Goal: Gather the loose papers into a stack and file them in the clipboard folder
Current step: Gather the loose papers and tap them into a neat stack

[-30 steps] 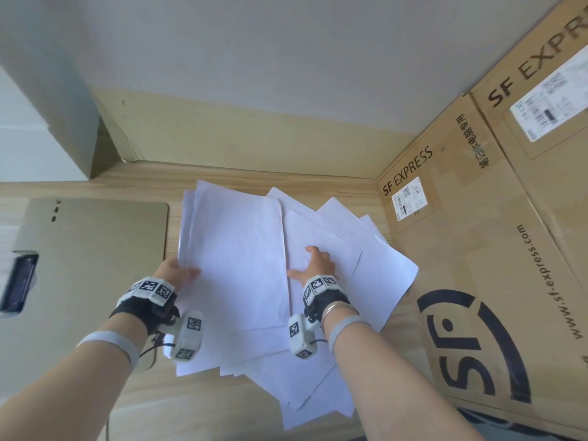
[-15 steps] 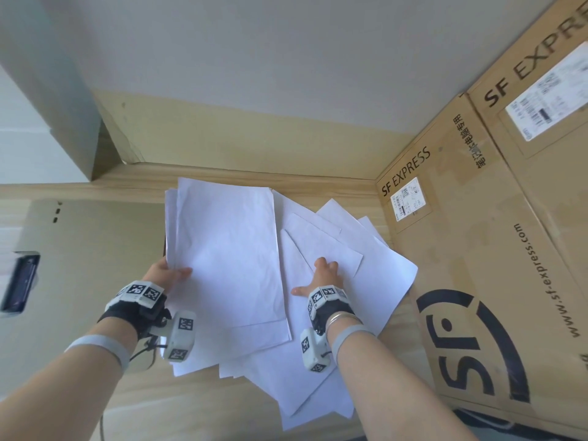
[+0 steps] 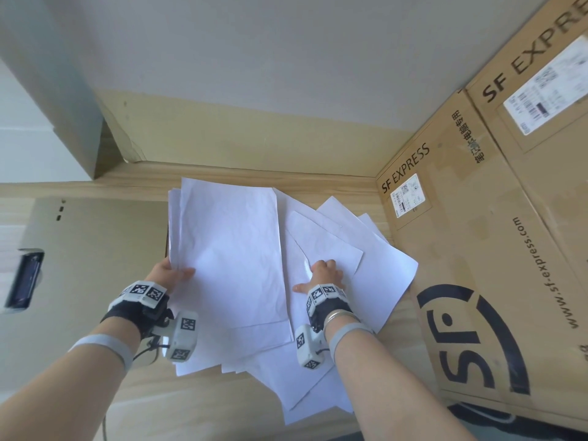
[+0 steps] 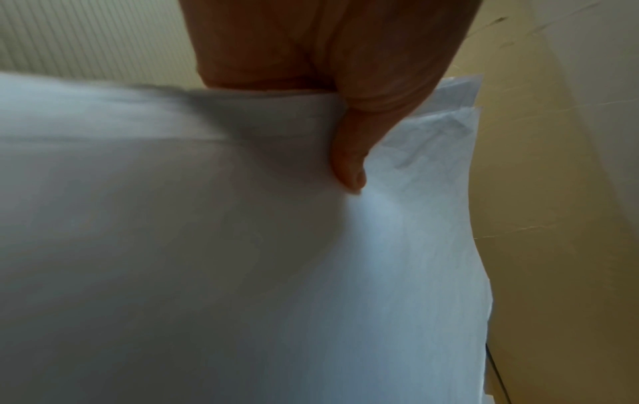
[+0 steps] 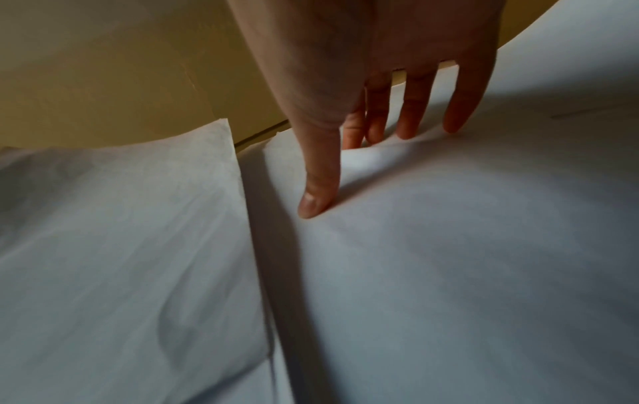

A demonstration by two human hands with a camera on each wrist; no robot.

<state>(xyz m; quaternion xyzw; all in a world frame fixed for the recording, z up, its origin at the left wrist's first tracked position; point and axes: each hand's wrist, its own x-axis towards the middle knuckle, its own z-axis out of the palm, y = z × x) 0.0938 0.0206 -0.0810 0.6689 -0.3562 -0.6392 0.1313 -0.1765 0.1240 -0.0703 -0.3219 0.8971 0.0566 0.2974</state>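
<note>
Several white sheets lie fanned out on the wooden table (image 3: 222,405). My left hand (image 3: 171,275) pinches the left edge of a gathered stack of papers (image 3: 229,249), thumb (image 4: 349,169) on top and fingers hidden beneath the stack (image 4: 311,273). My right hand (image 3: 321,275) rests on the loose sheets (image 3: 381,275) to the stack's right. Its thumb and fingertips (image 5: 408,128) press down on the top loose sheet (image 5: 449,273), which wrinkles between them. The beige clipboard folder (image 3: 95,265) lies flat to the left, with its black clip (image 3: 24,278) at the far left edge.
Tall SF Express cardboard boxes (image 3: 477,249) stand against the papers' right side. A wall with a beige skirting (image 3: 254,138) closes the back, and a grey panel (image 3: 63,106) stands at the back left. Bare table shows in front of the papers.
My left hand has turned the gathered stack upright and shifted it slightly left. My right hand has slid a little down and right on the loose sheets, its fingers drawing in.
</note>
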